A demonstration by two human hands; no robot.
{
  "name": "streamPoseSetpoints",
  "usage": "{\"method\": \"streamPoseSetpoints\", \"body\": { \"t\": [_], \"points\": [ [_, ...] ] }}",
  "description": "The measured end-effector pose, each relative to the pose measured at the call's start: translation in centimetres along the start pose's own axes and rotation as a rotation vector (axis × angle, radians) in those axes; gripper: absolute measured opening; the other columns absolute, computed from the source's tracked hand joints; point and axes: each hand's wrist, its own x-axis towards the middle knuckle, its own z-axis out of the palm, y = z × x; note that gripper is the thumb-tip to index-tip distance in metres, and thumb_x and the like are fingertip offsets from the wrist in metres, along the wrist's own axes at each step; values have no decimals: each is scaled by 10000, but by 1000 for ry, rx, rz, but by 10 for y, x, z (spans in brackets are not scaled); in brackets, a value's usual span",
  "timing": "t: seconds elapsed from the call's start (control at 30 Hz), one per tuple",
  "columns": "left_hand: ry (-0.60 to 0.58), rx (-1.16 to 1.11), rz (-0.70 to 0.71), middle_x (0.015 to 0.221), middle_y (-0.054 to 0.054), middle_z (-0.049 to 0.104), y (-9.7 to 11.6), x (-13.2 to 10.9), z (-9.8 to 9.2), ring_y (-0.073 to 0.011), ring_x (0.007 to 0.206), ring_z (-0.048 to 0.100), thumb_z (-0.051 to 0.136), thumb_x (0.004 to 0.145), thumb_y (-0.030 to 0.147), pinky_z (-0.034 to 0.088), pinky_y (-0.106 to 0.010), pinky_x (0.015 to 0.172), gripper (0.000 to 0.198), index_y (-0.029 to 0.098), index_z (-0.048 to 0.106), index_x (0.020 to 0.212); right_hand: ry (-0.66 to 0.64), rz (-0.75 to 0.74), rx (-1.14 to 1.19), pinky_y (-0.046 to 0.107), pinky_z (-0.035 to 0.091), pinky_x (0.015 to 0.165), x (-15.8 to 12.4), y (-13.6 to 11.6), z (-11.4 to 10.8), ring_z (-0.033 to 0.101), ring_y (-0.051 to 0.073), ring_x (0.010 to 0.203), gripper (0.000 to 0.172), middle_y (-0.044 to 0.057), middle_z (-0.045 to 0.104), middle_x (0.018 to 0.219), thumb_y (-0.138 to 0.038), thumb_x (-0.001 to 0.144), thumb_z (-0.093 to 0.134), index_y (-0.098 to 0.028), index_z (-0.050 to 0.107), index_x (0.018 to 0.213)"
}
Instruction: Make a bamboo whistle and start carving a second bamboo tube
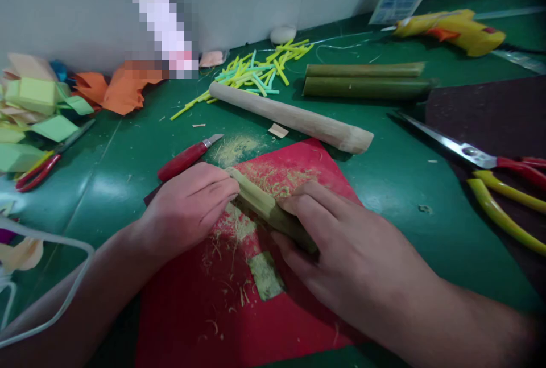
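We have a pale green bamboo piece point(256, 197) in front of us, held slantwise over a red sheet point(179, 322). Our left hand point(190, 203) has its fingers curled together, pinching the piece's far left end, while our right hand point(341, 237) wraps thumb and fingers around its nearer, right end. Beneath and around it we see fine shavings point(241, 226) scattered over the sheet, and a rough greenish scrap point(265, 276) lies between us and the piece. Just beyond our left hand rests a red-handled knife point(183, 160), its blade pointing away to the right. Farther out, a pale rod point(290, 118) lies slantwise, its left end by a heap of yellow and turquoise sticks point(256, 69). To their right we find two green bamboo lengths point(367, 88) side by side, with a yellow glue gun point(452, 32) behind them. On our right, scissors point(464, 152) lie partly over a dark sheet point(490, 112); on our far left, folded papers point(34, 95) are heaped on the green table point(405, 186)
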Motion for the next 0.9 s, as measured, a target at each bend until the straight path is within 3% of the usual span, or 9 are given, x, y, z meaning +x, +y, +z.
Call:
{"method": "streamPoseSetpoints", "body": {
  "t": [0.23, 0.47, 0.77, 0.9],
  "points": [
    [-68, -110, 45, 801, -66, 688, 14, 2, 3, -179, 719, 635, 424, 956, 158, 520, -308, 674, 261, 158, 671, 873, -3, -32, 18, 314, 392, 487, 1, 0, 2, 603, 201, 632, 44, 40, 614, 788, -225, 822, 583, -182, 590, 814],
    [11, 28, 26, 757, -61, 683, 10, 6, 3, -183, 684, 624, 500, 924, 121, 514, -314, 630, 213, 149, 673, 803, -6, -2, 40, 305, 387, 469, 1, 0, 2, 602, 193, 613, 76, 39, 620, 802, -230, 809, 588, -169, 605, 850],
    [-19, 66, -19, 774, -45, 683, 17, 8, 3, -186, 680, 619, 477, 926, 131, 492, -317, 591, 256, 195, 675, 778, -25, 14, 44, 300, 390, 477, 0, 0, 4, 615, 197, 640, 119, 44, 632, 824, -234, 818, 564, -166, 622, 897],
    [-27, 47, -19, 789, -71, 682, 18, 8, 2, -193, 683, 614, 462, 922, 122, 487, -329, 585, 258, 157, 673, 777, -25, 2, 45, 300, 385, 477, 0, 0, 2, 607, 193, 627, 102, 43, 629, 812, -237, 824, 557, -170, 612, 878]
  ]
}}
